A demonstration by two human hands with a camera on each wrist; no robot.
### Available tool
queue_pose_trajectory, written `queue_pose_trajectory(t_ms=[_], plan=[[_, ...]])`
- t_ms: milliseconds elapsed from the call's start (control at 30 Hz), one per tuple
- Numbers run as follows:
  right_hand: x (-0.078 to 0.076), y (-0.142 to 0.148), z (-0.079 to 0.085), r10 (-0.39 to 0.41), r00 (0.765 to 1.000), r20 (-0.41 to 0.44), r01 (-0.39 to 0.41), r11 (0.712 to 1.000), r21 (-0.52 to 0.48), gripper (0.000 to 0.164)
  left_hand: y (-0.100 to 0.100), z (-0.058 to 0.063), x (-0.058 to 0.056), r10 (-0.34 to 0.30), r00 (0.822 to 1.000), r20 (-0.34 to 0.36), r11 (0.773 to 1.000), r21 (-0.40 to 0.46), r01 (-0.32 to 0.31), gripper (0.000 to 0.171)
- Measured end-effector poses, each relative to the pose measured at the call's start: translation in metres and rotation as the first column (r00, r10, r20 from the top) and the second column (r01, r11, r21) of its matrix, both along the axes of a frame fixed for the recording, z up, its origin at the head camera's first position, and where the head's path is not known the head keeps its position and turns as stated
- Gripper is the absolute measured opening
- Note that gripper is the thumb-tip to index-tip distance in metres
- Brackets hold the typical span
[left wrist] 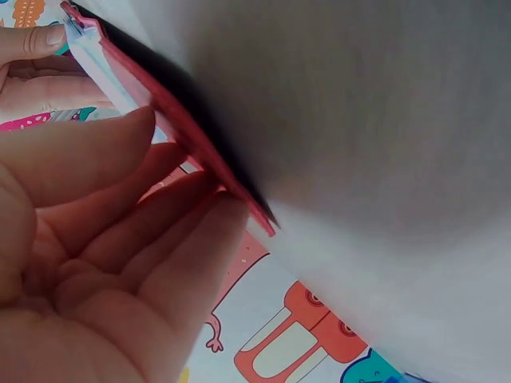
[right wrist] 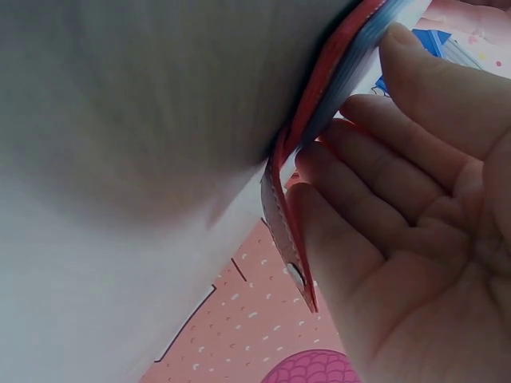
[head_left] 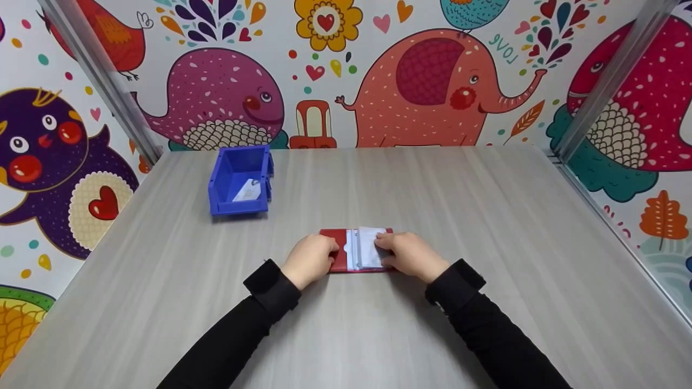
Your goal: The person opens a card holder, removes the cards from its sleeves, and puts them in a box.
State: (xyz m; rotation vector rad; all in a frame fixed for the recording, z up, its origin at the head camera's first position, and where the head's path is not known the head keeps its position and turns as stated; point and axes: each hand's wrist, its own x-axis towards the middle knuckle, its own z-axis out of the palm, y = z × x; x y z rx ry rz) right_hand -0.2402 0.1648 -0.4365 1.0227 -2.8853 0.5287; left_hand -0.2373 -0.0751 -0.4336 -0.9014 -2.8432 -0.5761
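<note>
A red card holder (head_left: 338, 263) lies spread open near the middle of the table, with a stack of whitish card sleeves (head_left: 371, 248) on its right half. My left hand (head_left: 310, 260) holds the left cover, thumb on the inner side and fingers at the outer edge. On the other side, my right hand (head_left: 413, 255) grips the right half, its thumb on the sleeves. In the right wrist view, a strap (right wrist: 281, 227) with a metal snap sticks out from the holder beside the fingers. The left wrist view shows the red cover (left wrist: 180, 128) edge-on against the left fingertips.
A blue plastic bin (head_left: 239, 206) stands at the back left of the wood-grain table (head_left: 346, 335), with a white card or tag (head_left: 248, 190) inside. Printed cartoon walls (head_left: 324, 70) and metal posts (head_left: 102, 81) bound the back and sides.
</note>
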Motion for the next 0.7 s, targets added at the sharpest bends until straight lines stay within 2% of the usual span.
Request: queue_pose_trajectory(t_ms=[367,700], plan=[[-0.005,0.003,0.001,0.007,1.000,0.000,-0.007,1.000,-0.019,0.028,0.001,0.000,0.001,0.039,0.999,0.028,0.999,0.006,-0.039,0.011],[-0.013,0.005,0.001,-0.058,0.998,0.017,0.058,0.997,-0.052,0.029,0.001,-0.001,0.001,0.045,0.999,0.026,0.999,0.003,-0.045,0.011]])
